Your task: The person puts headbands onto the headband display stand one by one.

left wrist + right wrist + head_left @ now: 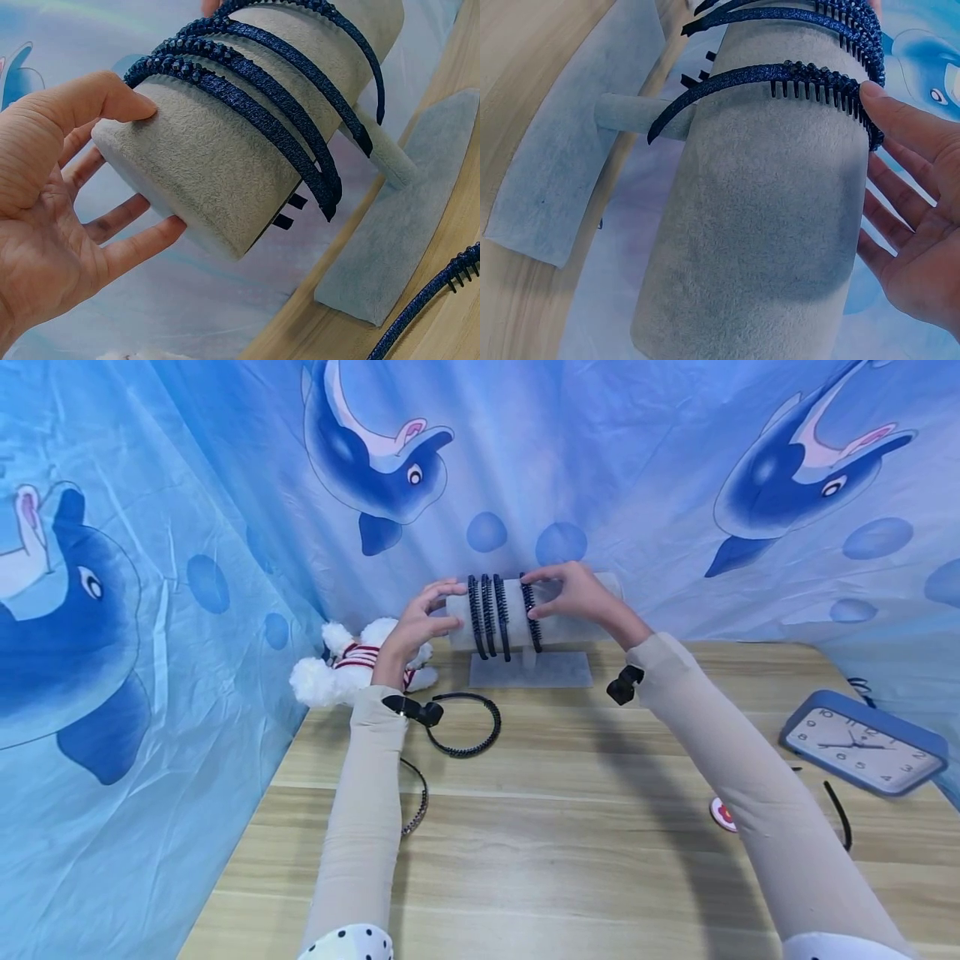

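Observation:
Several dark blue glittery toothed headbands (489, 614) sit side by side on a grey plush roll (202, 142) of a headband stand, above its flat grey base (495, 671). My left hand (417, 625) holds the roll's left end, thumb (139, 105) on the curved surface and other fingers spread at the end face. One headband (742, 82) stands apart to the right of the others. My right hand (577, 593) has its thumb tip on that headband and its index finger at the band's top, with the remaining fingers behind the roll.
Two more headbands lie on the table, one dark (491, 739) before the stand, another (422, 810) by my left forearm. A white plush toy (318, 683) sits left of the stand. To the right are a blue clock (862, 747), a round flower-patterned piece (722, 814) and a black band (840, 810).

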### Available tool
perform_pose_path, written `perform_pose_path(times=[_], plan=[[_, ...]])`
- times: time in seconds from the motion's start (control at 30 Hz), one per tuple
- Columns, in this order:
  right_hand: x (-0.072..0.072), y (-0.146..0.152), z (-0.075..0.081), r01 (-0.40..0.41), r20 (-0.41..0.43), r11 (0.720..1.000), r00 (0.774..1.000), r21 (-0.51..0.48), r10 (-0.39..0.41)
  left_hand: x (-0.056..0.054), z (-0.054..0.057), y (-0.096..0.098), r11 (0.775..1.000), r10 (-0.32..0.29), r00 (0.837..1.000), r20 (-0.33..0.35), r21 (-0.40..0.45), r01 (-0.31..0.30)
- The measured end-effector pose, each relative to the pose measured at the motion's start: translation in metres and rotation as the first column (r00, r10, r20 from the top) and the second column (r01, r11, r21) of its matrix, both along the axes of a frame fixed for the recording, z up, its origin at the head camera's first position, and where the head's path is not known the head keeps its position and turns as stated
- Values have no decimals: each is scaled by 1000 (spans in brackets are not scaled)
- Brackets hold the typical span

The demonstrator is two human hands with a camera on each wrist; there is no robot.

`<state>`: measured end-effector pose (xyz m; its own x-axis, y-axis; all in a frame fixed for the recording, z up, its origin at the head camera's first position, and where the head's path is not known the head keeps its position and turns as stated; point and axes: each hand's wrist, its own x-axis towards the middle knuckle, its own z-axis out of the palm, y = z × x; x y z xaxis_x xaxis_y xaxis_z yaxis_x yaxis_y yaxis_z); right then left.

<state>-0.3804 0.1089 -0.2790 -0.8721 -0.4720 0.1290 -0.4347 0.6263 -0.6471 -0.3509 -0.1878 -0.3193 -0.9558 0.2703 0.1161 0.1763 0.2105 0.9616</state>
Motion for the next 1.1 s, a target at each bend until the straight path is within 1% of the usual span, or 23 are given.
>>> perform_pose_path(times=[0.23, 0.33, 0.63, 0.97, 1.1], plan=[[-2, -3, 0, -4, 30, 1000, 1000, -13, 5, -19, -20, -6, 1000, 6, 1000, -15, 21, -6], [-3, -4, 1, -9, 40, 1000, 999, -5, 9, -21, -23, -6, 1000, 14, 1000, -26, 18, -13], [-9, -10, 6, -25, 34, 999, 999, 23, 24, -22, -24, -5, 1000, 26, 998, -57, 16, -25], [-10, -18, 6, -50, 52, 999, 997, -22, 51, -22, -23, -6, 1000, 21, 998, -56, 15, -20], [-11, -22, 5, -48, 45, 999, 998, -19, 49, -23, -23, -6, 1000, 25, 999, -48, 11, -24]])
